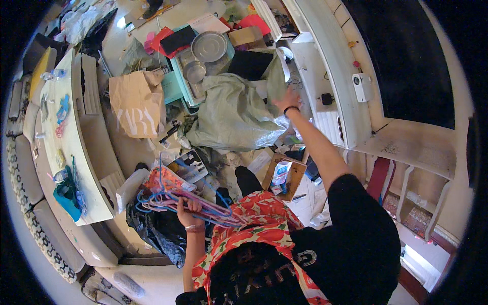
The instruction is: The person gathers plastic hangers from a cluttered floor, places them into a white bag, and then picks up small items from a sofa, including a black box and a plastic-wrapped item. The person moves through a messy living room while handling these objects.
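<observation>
My left hand [189, 211] grips a bundle of thin blue and pink clothes hangers [213, 211] in front of the apron [263, 221]. Beneath the bundle lies a black plastic bag [160, 228]. Stretched far forward, my right hand [288, 101] is at the edge of a grey-green woven sack [232, 110]; it looks closed on the sack's raised side, though its fingers are blurred. A black flat panel [249, 65] lies at the sack's far end. What the sack holds is mostly hidden.
A brown paper bag [135, 105] stands left of the sack. Metal pans [209, 46] rest on a stack beyond it. A wooden drawer [295, 179] with packets sits near my feet, among scattered papers. A long white table [85, 152] runs along the left, a white cabinet [331, 76] along the right.
</observation>
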{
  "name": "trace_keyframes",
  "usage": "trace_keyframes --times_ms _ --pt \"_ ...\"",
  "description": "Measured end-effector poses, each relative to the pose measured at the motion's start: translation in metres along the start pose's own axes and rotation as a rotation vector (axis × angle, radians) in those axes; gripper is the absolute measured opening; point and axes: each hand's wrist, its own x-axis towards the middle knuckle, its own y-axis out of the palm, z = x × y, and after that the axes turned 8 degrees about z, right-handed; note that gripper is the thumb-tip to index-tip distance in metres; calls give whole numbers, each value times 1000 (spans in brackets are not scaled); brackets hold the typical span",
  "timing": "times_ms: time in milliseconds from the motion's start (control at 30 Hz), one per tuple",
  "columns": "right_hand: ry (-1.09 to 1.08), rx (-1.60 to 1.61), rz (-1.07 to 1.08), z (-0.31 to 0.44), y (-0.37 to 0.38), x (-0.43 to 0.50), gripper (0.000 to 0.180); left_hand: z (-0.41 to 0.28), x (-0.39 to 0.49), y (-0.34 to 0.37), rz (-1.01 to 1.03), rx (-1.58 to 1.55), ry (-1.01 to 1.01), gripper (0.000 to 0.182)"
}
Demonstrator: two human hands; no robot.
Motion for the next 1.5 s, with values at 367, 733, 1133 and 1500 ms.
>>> trace_keyframes --times_ms 367,733,1133,1500 --pt "74 1062 871 -167 97 -76 26 -43 -43 -30 -365 -12 206 20" --pt "-275 209 948 -74 -60 -242 31 -45 -58 -39 -251 -160 224 21" --pt "-143 347 694 -88 -41 -264 40 -70 -85 -70 -243 -142 218 20" --pt "195 271 661 -102 -2 -246 55 -109 -100 -121 -323 -212 307 14"
